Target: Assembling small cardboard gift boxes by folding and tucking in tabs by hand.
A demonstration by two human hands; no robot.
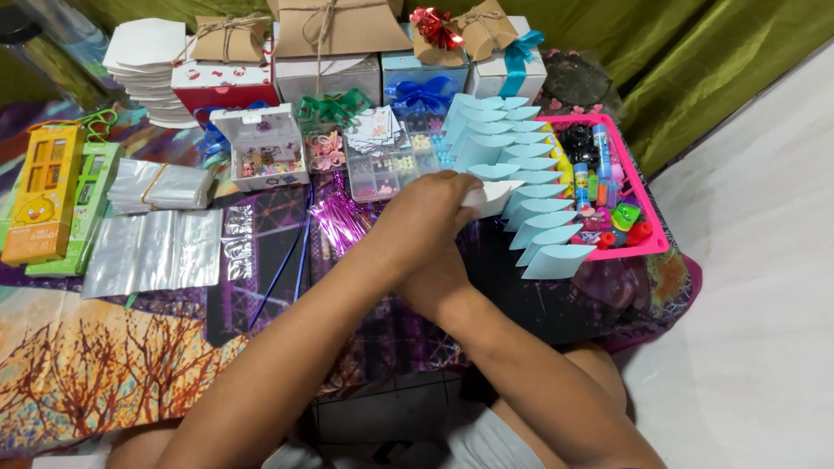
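Left hand (pixel 430 208) crossed over right hand (pixel 434 278), pinching flat pale-blue pillow box (pixel 491 198) | right hand beneath, grip hidden | box juts right from fingers, long axis pointing toward fanned row of boxes (pixel 530 187) beside pink tray (pixel 647 208)

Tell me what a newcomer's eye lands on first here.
The row of pale blue pillow boxes, fanned down the middle right, beside the pink tray of small colourful items. Both hands meet there: the left hand covers the right hand, gripping a white pillow box.
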